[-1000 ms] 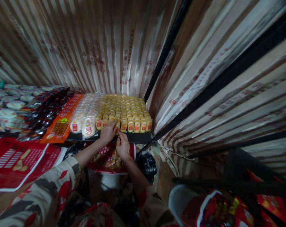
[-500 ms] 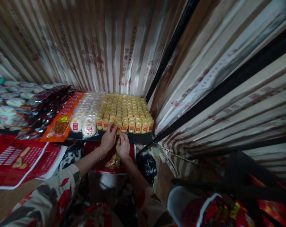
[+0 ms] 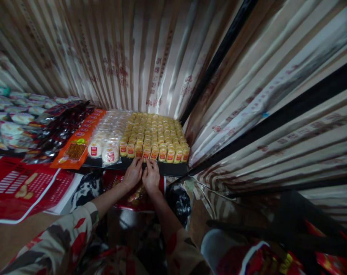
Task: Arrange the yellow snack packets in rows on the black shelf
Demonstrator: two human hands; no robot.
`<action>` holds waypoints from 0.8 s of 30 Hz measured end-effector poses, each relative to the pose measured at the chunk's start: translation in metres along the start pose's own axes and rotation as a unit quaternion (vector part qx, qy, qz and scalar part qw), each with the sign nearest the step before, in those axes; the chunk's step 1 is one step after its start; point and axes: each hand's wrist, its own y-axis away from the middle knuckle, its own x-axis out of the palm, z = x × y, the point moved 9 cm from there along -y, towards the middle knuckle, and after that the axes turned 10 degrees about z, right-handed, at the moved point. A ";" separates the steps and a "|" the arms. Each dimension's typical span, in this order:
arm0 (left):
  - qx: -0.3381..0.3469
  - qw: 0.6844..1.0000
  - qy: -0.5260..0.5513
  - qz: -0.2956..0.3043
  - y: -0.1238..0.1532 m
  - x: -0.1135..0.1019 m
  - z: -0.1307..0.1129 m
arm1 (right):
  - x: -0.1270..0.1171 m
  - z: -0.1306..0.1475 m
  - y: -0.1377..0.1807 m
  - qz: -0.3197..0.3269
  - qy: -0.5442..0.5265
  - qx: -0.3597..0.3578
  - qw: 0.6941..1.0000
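Note:
Small yellow packets [image 3: 154, 131] with red and white labels stand in close rows on a dark shelf [image 3: 176, 168]. My left hand [image 3: 133, 173] is at the front row, its fingers drawn together and their tips by the base of a labelled packet [image 3: 138, 149]. Close beside it, my right hand [image 3: 151, 177] has curled fingers, with the thumb and index tips at the foot of the neighbouring packet [image 3: 146, 152]. Whether either hand grips anything is hidden by the fingers. Beneath my hands lies a red bag [image 3: 159, 202] with something yellow showing.
Left of the yellow packets are clear-wrapped white rounds [image 3: 110, 153], an orange packet [image 3: 73, 151], dark shiny packets [image 3: 51, 135] and white packets [image 3: 21, 118]. Black bars [image 3: 219, 57] cross the draped, printed sheeting. A red printed bag [image 3: 21, 191] hangs at lower left.
Both hands have drawn back slightly from over the front row to its near edge, uncovering the packet faces. The front packets there now show in line. The view has shifted a little.

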 end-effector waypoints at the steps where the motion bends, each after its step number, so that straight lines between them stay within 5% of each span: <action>1: -0.002 1.000 -0.001 0.000 -0.001 0.001 0.000 | 0.000 0.000 0.000 0.003 0.001 -0.001 1.000; 24: 0.003 1.000 0.020 -0.015 -0.002 0.023 0.015 | 0.006 -0.001 -0.008 0.017 0.024 -0.005 1.000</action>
